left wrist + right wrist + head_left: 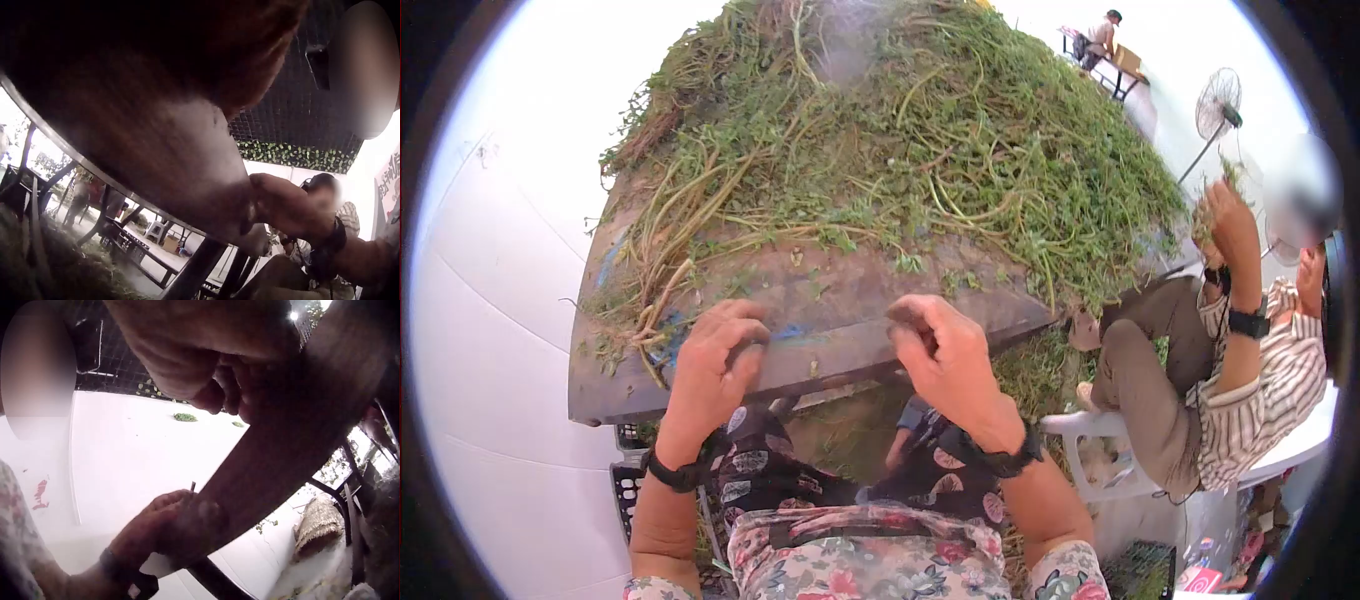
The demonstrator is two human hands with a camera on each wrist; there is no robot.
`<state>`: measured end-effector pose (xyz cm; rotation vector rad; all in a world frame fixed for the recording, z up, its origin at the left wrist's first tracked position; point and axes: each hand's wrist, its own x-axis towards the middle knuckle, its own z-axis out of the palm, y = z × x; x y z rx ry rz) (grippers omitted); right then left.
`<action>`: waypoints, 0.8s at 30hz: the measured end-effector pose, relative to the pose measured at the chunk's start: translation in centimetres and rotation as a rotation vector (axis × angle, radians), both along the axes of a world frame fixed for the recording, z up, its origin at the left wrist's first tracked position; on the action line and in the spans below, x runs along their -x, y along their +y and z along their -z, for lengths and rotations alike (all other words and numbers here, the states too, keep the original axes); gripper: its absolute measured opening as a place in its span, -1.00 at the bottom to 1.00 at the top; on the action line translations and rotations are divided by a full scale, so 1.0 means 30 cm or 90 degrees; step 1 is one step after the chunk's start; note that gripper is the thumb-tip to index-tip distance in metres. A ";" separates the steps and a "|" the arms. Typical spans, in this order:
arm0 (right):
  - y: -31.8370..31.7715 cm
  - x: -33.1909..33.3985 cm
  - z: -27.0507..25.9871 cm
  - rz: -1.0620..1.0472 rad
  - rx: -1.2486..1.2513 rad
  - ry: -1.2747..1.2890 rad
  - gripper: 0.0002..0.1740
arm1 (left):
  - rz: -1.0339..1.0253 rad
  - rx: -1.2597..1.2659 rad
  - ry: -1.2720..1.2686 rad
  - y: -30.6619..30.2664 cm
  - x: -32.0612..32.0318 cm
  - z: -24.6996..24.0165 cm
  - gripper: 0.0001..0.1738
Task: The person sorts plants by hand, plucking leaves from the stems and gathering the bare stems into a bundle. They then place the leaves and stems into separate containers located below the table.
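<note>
Leafy stems (1000, 170) lie heaped across the surface (840, 290). Probably light, limp, tangled; we'd grab thick stem ends (668, 292) near left. Right hand (948, 362): fingers loosely curled, nothing seen in them; left hand (712, 365): curled, can't tell if pinching.

A plain white wall (500, 300) runs past the surface's (830, 375) left edge; a fan (1231, 115) stands beyond its right edge, a white plastic chair (1085, 426) by its near right corner; dark mesh (281, 119) overhead.
</note>
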<state>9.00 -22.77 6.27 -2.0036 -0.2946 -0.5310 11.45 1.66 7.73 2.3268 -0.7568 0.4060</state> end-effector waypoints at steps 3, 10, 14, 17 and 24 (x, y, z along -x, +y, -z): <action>-0.063 0.020 -0.064 -0.032 0.070 0.085 -0.81 | -0.036 0.124 0.054 0.013 0.008 0.008 -0.87; -0.112 -0.014 -0.181 -0.139 0.253 0.180 -0.78 | -0.140 0.231 0.144 0.023 0.028 0.011 -0.89; -0.042 -0.096 -0.261 -0.183 0.270 0.159 -0.80 | -0.111 0.281 0.143 0.032 0.027 0.016 -0.90; 0.038 -0.209 -0.294 -0.208 0.289 0.085 -0.80 | -0.097 0.258 0.127 0.039 0.019 0.020 -0.90; 0.316 -0.393 -0.269 -0.325 0.300 -0.014 -0.72 | -0.069 0.196 0.036 0.059 0.011 0.030 -0.87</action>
